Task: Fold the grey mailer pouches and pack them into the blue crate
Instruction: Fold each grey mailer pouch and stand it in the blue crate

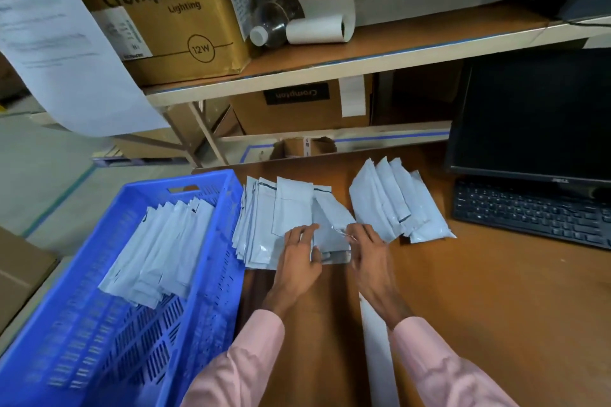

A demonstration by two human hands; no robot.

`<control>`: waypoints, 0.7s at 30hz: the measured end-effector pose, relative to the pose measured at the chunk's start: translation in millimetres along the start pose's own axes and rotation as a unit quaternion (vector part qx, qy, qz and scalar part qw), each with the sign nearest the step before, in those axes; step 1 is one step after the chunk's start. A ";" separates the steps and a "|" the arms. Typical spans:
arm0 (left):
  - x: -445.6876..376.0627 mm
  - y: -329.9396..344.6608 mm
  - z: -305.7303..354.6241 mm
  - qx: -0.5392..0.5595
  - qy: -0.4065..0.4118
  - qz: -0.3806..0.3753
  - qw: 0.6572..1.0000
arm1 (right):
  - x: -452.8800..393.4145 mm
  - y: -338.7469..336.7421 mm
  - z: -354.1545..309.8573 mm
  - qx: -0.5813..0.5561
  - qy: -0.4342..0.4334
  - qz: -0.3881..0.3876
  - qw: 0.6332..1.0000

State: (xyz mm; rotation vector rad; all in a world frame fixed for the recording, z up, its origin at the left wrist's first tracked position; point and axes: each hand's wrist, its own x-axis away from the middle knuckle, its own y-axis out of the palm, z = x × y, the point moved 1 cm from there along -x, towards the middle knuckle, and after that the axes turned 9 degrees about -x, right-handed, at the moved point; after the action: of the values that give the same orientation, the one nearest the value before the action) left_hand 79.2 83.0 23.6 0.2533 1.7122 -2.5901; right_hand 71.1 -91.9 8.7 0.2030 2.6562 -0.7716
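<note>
A blue crate [211, 274] stands at the left, with several folded grey mailer pouches [158, 251] leaning in a row inside it. Right beside the crate, a stack of flat grey pouches [264, 218] lies on the wooden table. On top of that stack sits one pouch [330, 235], which both hands work on. My left hand [299, 258] grips its left edge with thumb underneath. My right hand [367, 248] pinches its right side near the top. A second pile of folded pouches [396, 205] lies fanned out to the right.
A black monitor [535, 116] and a keyboard [529, 211] occupy the table's right side. Behind the table stands a shelf [330, 66] with a Crompton cardboard box [158, 20], a plastic bottle and a paper roll. A printed sheet [59, 43] hangs at the upper left.
</note>
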 end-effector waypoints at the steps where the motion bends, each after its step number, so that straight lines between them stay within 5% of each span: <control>1: 4.4 -2.1 2.3 0.015 0.008 0.018 1.000 | 11.0 -9.4 -5.4 -0.037 0.001 0.019 0.999; 11: 41.3 -2.8 24.2 0.002 0.230 0.044 0.972 | 105.1 -78.9 -31.7 -0.188 0.097 0.171 0.962; 15: 57.2 15.4 24.8 0.003 0.260 -0.008 0.966 | 140.7 -85.9 -20.1 -0.196 0.142 0.210 0.947; 21: 98.0 49.4 14.7 0.017 0.198 -0.076 0.977 | 172.3 -70.4 24.9 -0.196 0.243 0.210 0.927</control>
State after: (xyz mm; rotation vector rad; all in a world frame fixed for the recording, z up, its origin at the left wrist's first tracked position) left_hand -13.8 56.7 -30.5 0.7109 1.8651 -2.8304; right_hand -96.9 -158.4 -42.6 0.9194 2.9782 -0.0402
